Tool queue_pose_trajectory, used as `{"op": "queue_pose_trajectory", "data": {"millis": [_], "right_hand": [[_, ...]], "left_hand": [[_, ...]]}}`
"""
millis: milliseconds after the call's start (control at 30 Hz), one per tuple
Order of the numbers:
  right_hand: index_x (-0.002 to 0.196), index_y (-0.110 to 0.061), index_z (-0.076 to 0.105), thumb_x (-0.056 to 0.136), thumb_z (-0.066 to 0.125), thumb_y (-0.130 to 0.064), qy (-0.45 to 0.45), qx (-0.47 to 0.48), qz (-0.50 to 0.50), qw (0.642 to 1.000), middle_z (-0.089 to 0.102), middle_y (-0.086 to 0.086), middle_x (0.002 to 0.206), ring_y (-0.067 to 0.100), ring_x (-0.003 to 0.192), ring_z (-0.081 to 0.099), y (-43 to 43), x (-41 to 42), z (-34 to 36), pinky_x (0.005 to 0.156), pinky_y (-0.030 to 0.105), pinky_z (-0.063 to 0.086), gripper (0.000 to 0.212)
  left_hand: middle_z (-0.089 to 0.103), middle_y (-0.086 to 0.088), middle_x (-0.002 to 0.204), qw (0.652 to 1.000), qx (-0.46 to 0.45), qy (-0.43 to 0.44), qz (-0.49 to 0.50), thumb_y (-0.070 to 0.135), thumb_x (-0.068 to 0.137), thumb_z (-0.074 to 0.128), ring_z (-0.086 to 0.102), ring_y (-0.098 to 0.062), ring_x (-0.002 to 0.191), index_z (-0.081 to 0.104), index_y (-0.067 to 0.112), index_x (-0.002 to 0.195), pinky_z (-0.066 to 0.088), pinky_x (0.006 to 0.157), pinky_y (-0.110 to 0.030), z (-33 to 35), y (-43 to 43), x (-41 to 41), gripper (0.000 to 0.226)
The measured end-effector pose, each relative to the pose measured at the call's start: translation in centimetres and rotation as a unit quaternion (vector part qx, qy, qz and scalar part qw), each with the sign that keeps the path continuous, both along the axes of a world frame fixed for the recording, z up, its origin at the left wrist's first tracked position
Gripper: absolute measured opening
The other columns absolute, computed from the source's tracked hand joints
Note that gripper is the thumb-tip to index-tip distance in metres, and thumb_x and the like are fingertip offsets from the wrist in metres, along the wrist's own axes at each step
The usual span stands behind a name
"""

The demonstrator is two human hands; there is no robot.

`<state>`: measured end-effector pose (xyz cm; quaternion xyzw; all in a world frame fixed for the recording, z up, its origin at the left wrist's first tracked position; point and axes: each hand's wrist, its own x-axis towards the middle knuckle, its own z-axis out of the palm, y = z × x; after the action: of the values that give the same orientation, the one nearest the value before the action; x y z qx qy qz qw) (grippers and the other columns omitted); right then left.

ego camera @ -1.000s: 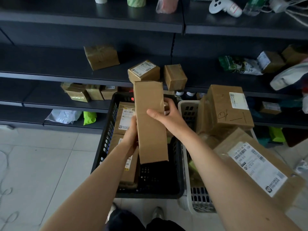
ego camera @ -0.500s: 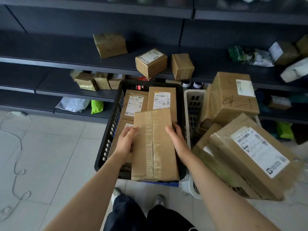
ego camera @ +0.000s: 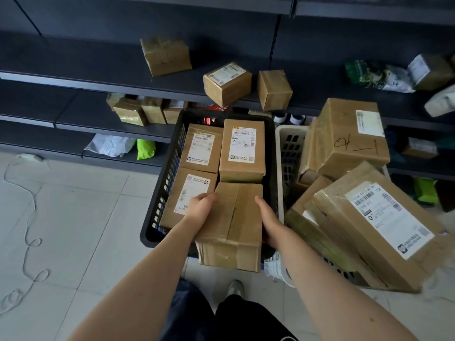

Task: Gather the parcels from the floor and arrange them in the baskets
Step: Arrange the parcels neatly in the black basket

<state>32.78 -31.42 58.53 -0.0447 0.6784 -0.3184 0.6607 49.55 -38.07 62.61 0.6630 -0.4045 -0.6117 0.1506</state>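
Taped box [ego camera: 234,225]: lies flat in the near right corner of the black basket [ego camera: 160,193]. Its far end touches a labelled parcel [ego camera: 242,148] and its near end overhangs the near rim.
Left hand [ego camera: 202,210]: clamped on the box's left edge, fingers curled over the top.
Right hand [ego camera: 268,222]: pressed flat along the box's right side, between the box and the basket wall; we see no curl in its fingers.
What changed: a second ago we held this box upright, above the basket. Half a second ago it was turned flat over the near end. Now it sits lower and farther in.
Black basket load: three labelled parcels fill the far and left slots, so this box takes the last one.
White basket [ego camera: 288,148]: just right of the black one, heaped with large cartons [ego camera: 349,136].
Meaning for the task: we judge the placement nearly done. The near end may still need a push to seat it, and both baskets look close to full.
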Motion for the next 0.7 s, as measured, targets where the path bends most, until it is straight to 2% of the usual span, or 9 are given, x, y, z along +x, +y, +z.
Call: {"op": "queue_pose_trajectory", "data": {"millis": [67,133,200,233,333,400,500,633,700], "right_hand": [[0.122,-0.019,0.059,0.097,0.038,-0.060,0.004,0.028,0.022,0.999,0.067,0.015,0.117,0.033,0.111,0.061,-0.5,-0.4,-0.3,0.107,0.047,0.043,0.053],[0.120,-0.014,0.060,0.101,0.039,-0.046,0.007,0.047,0.051,0.998,0.066,0.016,0.116,0.033,0.114,0.060,-0.9,-0.6,-0.5,0.106,0.046,0.044,0.042],[0.116,-0.011,0.060,0.102,0.041,-0.037,0.019,0.055,0.055,0.997,0.066,0.017,0.116,0.033,0.114,0.061,-1.1,-0.6,-0.8,0.104,0.045,0.046,0.035],[0.119,-0.011,0.059,0.102,0.042,-0.036,0.025,0.055,0.047,0.997,0.065,0.018,0.118,0.034,0.113,0.061,-1.4,-0.5,-1.0,0.103,0.045,0.048,0.035],[0.145,-0.012,0.042,0.099,0.043,-0.039,0.073,0.056,0.038,0.995,0.053,0.016,0.139,0.034,0.120,0.056,-2.6,-0.4,-2.1,0.104,0.046,0.046,0.054],[0.156,-0.015,0.023,0.099,0.040,-0.039,0.107,0.062,0.061,0.990,0.038,0.011,0.153,0.034,0.132,0.046,-3.5,-0.6,-3.2,0.109,0.047,0.041,0.063],[0.158,-0.016,0.014,0.103,0.034,-0.038,0.138,0.057,0.068,0.987,0.030,0.010,0.159,0.034,0.139,0.038,-4.4,-0.5,-3.2,0.113,0.048,0.036,0.062],[0.159,-0.021,0.008,0.107,0.027,-0.038,0.186,0.039,0.088,0.978,0.019,0.005,0.163,0.030,0.147,0.027,-4.6,-0.4,-3.8,0.117,0.042,0.028,0.057],[0.159,-0.021,0.007,0.108,0.025,-0.037,0.211,0.011,0.091,0.973,0.017,0.004,0.164,0.028,0.149,0.023,-4.0,0.0,-3.9,0.117,0.041,0.024,0.057]], "left_hand": [[0.056,-0.006,0.120,0.998,0.058,-0.017,-0.024,0.033,0.087,0.060,0.053,-0.026,0.113,0.056,0.020,0.117,0.043,0.100,-0.038,-0.3,-0.1,-0.1,0.032],[0.058,-0.009,0.120,0.992,0.116,-0.012,-0.037,0.041,0.072,0.067,0.058,-0.030,0.110,0.053,0.017,0.121,0.049,0.099,-0.044,-0.4,0.0,-0.2,0.056],[0.060,-0.011,0.122,0.991,0.118,-0.008,-0.065,0.040,0.059,0.070,0.060,-0.031,0.108,0.053,0.018,0.131,0.051,0.097,-0.047,-1.2,-0.4,-0.3,0.077],[0.059,-0.010,0.124,0.992,0.102,-0.005,-0.078,0.037,0.062,0.072,0.060,-0.030,0.110,0.050,0.019,0.136,0.051,0.098,-0.046,-1.5,-0.5,-0.4,0.080],[0.054,-0.008,0.133,0.994,0.062,0.003,-0.089,0.021,0.079,0.070,0.058,-0.027,0.114,0.038,0.020,0.147,0.049,0.101,-0.042,-1.9,-0.8,-0.8,0.076],[0.052,-0.008,0.137,0.993,0.047,-0.009,-0.105,0.025,0.077,0.071,0.057,-0.027,0.117,0.036,0.019,0.149,0.047,0.103,-0.044,-2.5,-1.2,-1.0,0.080],[0.044,-0.007,0.146,0.991,0.017,-0.035,-0.132,0.025,0.086,0.067,0.049,-0.026,0.127,0.031,0.016,0.151,0.039,0.110,-0.039,-3.4,-2.0,-1.5,0.075],[0.045,-0.005,0.145,0.983,-0.058,-0.073,-0.161,0.023,0.092,0.062,0.046,-0.021,0.129,0.030,0.018,0.151,0.036,0.099,-0.025,-4.9,-1.4,-2.0,0.068],[0.043,-0.006,0.148,0.973,-0.094,-0.097,-0.189,0.023,0.093,0.061,0.043,-0.021,0.133,0.026,0.017,0.152,0.034,0.102,-0.025,-5.7,-1.0,-2.0,0.069]]}}
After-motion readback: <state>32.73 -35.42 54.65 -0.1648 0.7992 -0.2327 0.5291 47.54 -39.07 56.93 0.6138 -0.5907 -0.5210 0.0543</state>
